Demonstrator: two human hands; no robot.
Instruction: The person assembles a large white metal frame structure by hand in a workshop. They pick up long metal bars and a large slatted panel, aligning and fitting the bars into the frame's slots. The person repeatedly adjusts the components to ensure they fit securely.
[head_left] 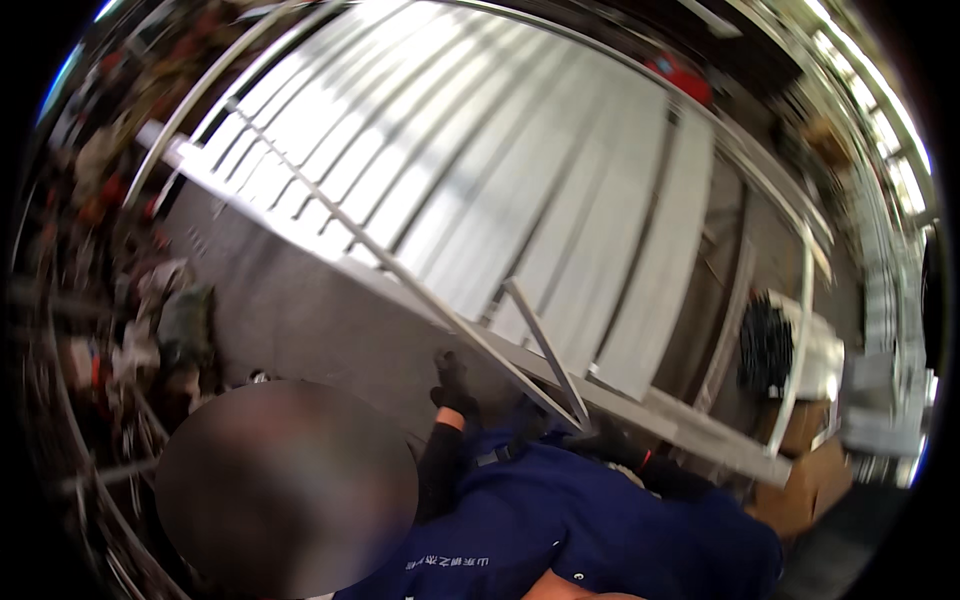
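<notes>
My left hand [453,387], in a dark glove with a bare strip of wrist behind it, reaches forward over the grey floor. Its fingers look apart, and nothing shows in it. My right hand [604,440], also dark-gloved and smeared, is closed at the near end of a long thin metal bar [400,272]. The bar slants away to the far left across a frame's edge. A shorter metal bar [545,345] meets it at the same end, making a narrow V. Beyond lies a large metal frame [690,428] bearing several pale, silvery long panels [560,190] side by side.
Piled clutter [185,325] stands along the left. At right are a black coiled bundle [765,345], a white sack-like thing [822,360] and a cardboard box [815,485]. Something red [682,78] lies beyond the frame. A blurred oval hides the lower left.
</notes>
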